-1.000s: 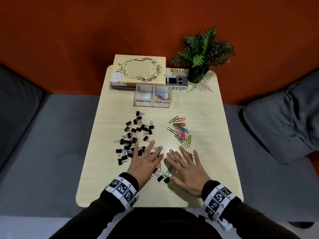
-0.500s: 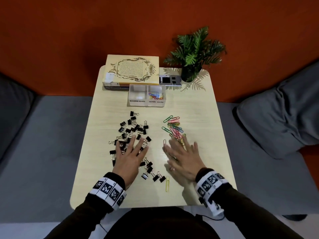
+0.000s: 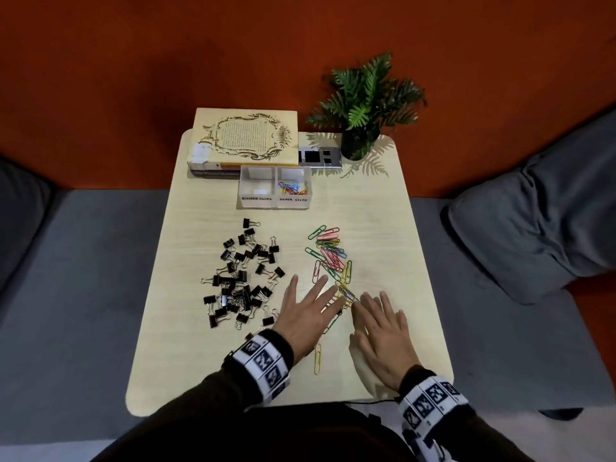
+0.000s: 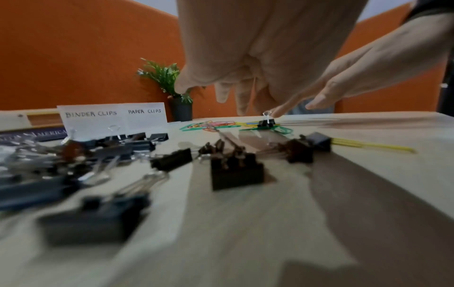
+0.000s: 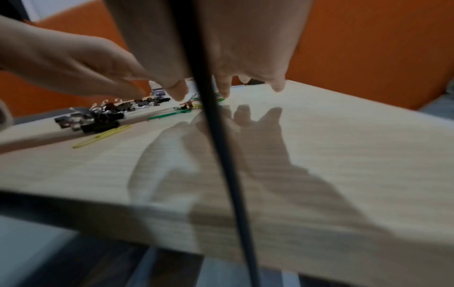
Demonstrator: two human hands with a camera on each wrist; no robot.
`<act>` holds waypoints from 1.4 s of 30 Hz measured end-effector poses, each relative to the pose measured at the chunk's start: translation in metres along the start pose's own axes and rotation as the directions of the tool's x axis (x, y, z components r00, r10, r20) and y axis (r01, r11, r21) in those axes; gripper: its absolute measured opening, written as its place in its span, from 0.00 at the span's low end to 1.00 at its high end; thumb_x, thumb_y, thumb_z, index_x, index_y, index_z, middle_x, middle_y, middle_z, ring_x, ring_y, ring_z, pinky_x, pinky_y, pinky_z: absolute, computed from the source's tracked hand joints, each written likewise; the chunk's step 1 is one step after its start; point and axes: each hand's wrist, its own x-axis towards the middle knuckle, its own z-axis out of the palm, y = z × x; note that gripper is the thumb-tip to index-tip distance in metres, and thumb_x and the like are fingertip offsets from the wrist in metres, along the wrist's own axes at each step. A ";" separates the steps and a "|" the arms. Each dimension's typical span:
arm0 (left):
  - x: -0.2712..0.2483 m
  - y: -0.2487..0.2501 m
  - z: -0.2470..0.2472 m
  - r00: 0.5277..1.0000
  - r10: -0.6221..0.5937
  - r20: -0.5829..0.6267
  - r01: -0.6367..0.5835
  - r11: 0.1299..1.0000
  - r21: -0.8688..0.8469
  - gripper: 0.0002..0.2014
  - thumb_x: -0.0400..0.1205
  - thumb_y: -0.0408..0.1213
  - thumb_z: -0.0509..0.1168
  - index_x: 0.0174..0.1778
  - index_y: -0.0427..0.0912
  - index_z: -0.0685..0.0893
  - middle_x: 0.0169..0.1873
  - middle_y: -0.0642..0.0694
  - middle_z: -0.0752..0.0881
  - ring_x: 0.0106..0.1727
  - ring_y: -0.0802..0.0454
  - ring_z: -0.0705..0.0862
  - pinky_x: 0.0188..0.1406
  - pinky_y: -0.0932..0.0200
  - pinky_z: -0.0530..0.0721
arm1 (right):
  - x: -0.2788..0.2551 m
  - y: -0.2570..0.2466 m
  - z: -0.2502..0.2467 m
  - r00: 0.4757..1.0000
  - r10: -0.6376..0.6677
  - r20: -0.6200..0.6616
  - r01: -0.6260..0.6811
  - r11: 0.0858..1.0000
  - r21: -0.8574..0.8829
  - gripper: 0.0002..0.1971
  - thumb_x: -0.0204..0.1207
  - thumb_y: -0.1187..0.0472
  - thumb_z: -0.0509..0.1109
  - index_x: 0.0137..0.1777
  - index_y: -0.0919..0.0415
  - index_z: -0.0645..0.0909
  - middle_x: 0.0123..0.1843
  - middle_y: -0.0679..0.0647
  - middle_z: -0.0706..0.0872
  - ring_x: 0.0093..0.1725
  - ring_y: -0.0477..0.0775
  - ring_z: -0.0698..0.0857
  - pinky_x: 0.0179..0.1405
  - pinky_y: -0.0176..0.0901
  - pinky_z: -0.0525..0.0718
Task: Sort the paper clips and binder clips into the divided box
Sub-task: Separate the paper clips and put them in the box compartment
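Observation:
Black binder clips [image 3: 243, 278] lie in a loose pile on the left of the table, coloured paper clips [image 3: 330, 255] in a pile on the right. The clear divided box [image 3: 275, 188] stands behind them, labelled BINDER CLIPS and PAPER CLIPS [image 4: 113, 113]; its right cell holds a few paper clips. My left hand [image 3: 310, 291] lies flat with spread fingers between the piles. My right hand [image 3: 370, 305] lies flat beside it, fingertips at the pile's near end. A stray binder clip [image 4: 266, 122] sits among paper clips by the right fingertips [image 4: 277, 114]. A yellow paper clip [image 3: 317, 358] lies alone near my left wrist.
A stack of books [image 3: 243, 138] and a small grey device [image 3: 320, 157] stand behind the box, a potted plant [image 3: 363, 105] at the back right corner. Grey cushions flank the table [image 3: 400, 235]. A black cable [image 5: 216, 136] crosses the right wrist view.
My left hand has slid right, off the binder clip pile and over the stray clips toward the paper clips. My right hand has stayed near the pile's near end.

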 end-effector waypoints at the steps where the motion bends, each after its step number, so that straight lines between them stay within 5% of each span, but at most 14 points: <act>1: 0.008 0.000 -0.002 0.999 0.023 -0.022 -0.023 1.000 -0.008 0.32 0.74 0.30 0.69 0.75 0.48 0.70 0.75 0.47 0.76 0.81 0.44 0.67 0.72 0.22 0.61 | 0.001 -0.001 0.001 1.000 0.014 -0.013 -0.014 1.000 0.017 0.34 0.72 0.42 0.36 0.80 0.51 0.53 0.84 0.47 0.50 0.81 0.48 0.35 0.79 0.65 0.45; 3: 0.022 -0.001 -0.003 0.998 0.064 -0.030 -0.064 0.998 0.000 0.20 0.67 0.44 0.77 0.56 0.53 0.85 0.52 0.54 0.90 0.62 0.50 0.86 0.65 0.35 0.79 | 0.003 -0.001 0.003 0.999 0.010 -0.039 -0.009 1.000 0.025 0.33 0.73 0.43 0.37 0.79 0.52 0.56 0.83 0.49 0.55 0.81 0.48 0.38 0.79 0.62 0.46; 5: 0.033 0.003 -0.006 0.997 0.060 -0.051 -0.062 0.997 -0.035 0.11 0.65 0.48 0.77 0.41 0.54 0.88 0.39 0.57 0.90 0.47 0.53 0.89 0.58 0.48 0.82 | 0.004 0.001 0.005 0.996 0.013 -0.090 -0.010 0.999 0.037 0.32 0.74 0.44 0.39 0.77 0.53 0.60 0.82 0.51 0.60 0.81 0.48 0.41 0.79 0.62 0.48; 7: 0.038 0.006 -0.008 0.995 -0.001 -0.101 -0.014 0.989 -0.146 0.04 0.75 0.43 0.70 0.42 0.49 0.88 0.42 0.52 0.89 0.50 0.48 0.87 0.59 0.47 0.75 | 0.007 0.001 0.005 0.994 0.016 -0.109 -0.012 0.999 0.042 0.32 0.74 0.45 0.39 0.76 0.54 0.62 0.81 0.52 0.62 0.81 0.48 0.42 0.79 0.62 0.48; 10: 0.029 -0.006 -0.009 0.976 -0.160 -0.148 0.099 0.931 -0.353 0.10 0.84 0.42 0.60 0.53 0.48 0.86 0.52 0.50 0.89 0.57 0.48 0.83 0.66 0.47 0.67 | 0.012 -0.003 0.002 0.995 -0.004 -0.097 0.008 0.999 0.047 0.33 0.73 0.44 0.37 0.76 0.53 0.62 0.81 0.51 0.62 0.82 0.50 0.44 0.79 0.60 0.47; 13: 0.016 -0.032 -0.005 0.941 -0.281 -0.187 0.158 0.857 -0.491 0.08 0.81 0.42 0.66 0.53 0.48 0.88 0.49 0.50 0.92 0.49 0.51 0.88 0.67 0.48 0.77 | 0.012 -0.002 0.000 0.994 -0.024 -0.109 0.030 0.998 0.058 0.32 0.73 0.45 0.38 0.76 0.54 0.63 0.80 0.52 0.63 0.81 0.49 0.45 0.79 0.60 0.49; 15: 0.009 -0.043 -0.002 0.948 -0.262 -0.183 0.142 0.857 -0.495 0.06 0.79 0.39 0.69 0.49 0.45 0.90 0.44 0.46 0.93 0.45 0.48 0.90 0.59 0.46 0.84 | 0.006 -0.002 0.002 0.991 -0.084 -0.106 0.088 0.995 0.037 0.29 0.75 0.49 0.42 0.74 0.55 0.64 0.78 0.54 0.68 0.80 0.51 0.49 0.78 0.60 0.53; 19: 0.009 -0.032 -0.002 0.986 -0.050 -0.161 -0.004 0.947 -0.322 0.05 0.72 0.34 0.76 0.42 0.45 0.91 0.38 0.47 0.93 0.37 0.47 0.89 0.40 0.51 0.89 | -0.012 -0.011 0.003 0.934 -0.355 -0.031 0.352 0.934 -0.064 0.22 0.73 0.55 0.56 0.68 0.52 0.70 0.66 0.54 0.81 0.73 0.55 0.69 0.67 0.61 0.77; 22: 0.012 -0.025 0.002 0.990 0.011 -0.138 -0.042 0.973 -0.228 0.08 0.65 0.31 0.78 0.38 0.44 0.90 0.38 0.47 0.92 0.35 0.46 0.88 0.31 0.54 0.89 | -0.025 -0.015 0.010 0.861 -0.503 0.079 0.509 0.853 -0.116 0.22 0.74 0.52 0.57 0.69 0.49 0.68 0.67 0.48 0.79 0.68 0.51 0.72 0.64 0.49 0.75; 25: 0.006 -0.031 -0.001 0.989 -0.085 -0.120 0.050 0.962 -0.268 0.06 0.70 0.29 0.75 0.42 0.38 0.88 0.41 0.43 0.91 0.39 0.43 0.88 0.37 0.52 0.87 | -0.030 -0.011 0.022 0.855 -0.470 0.219 0.515 0.819 -0.253 0.26 0.75 0.47 0.55 0.74 0.44 0.63 0.75 0.40 0.74 0.72 0.50 0.74 0.68 0.53 0.72; 28: -0.008 -0.042 -0.006 0.975 -0.190 -0.115 0.132 0.913 -0.385 0.08 0.75 0.30 0.72 0.49 0.38 0.88 0.47 0.43 0.90 0.46 0.44 0.88 0.47 0.53 0.88 | -0.018 0.002 0.016 0.903 -0.398 0.165 0.430 0.841 -0.327 0.29 0.75 0.45 0.55 0.77 0.45 0.59 0.77 0.42 0.71 0.77 0.52 0.67 0.67 0.58 0.60; 34: 0.003 -0.043 -0.015 0.959 -0.271 -0.086 0.194 0.845 -0.499 0.17 0.77 0.33 0.69 0.63 0.40 0.81 0.59 0.42 0.84 0.59 0.44 0.82 0.58 0.50 0.84 | 0.015 -0.018 -0.004 0.943 -0.319 0.096 0.333 0.898 -0.287 0.29 0.76 0.44 0.51 0.78 0.48 0.57 0.79 0.45 0.67 0.78 0.57 0.66 0.75 0.65 0.61; 39: 0.017 -0.039 -0.020 0.941 -0.337 0.015 0.299 0.813 -0.500 0.07 0.80 0.34 0.66 0.51 0.38 0.85 0.51 0.39 0.86 0.53 0.41 0.85 0.52 0.52 0.82 | 0.035 -0.022 0.006 0.936 -0.324 0.136 0.348 0.908 -0.235 0.31 0.79 0.42 0.50 0.80 0.51 0.50 0.83 0.47 0.56 0.83 0.58 0.49 0.76 0.69 0.42; 42: 0.000 -0.050 -0.023 0.899 -0.438 -0.010 0.359 0.749 -0.557 0.05 0.80 0.31 0.66 0.45 0.38 0.87 0.44 0.43 0.89 0.44 0.48 0.86 0.48 0.58 0.88 | 0.039 -0.012 0.002 0.950 -0.287 0.123 0.307 0.930 -0.203 0.32 0.78 0.42 0.48 0.80 0.50 0.46 0.84 0.46 0.52 0.82 0.56 0.41 0.76 0.71 0.41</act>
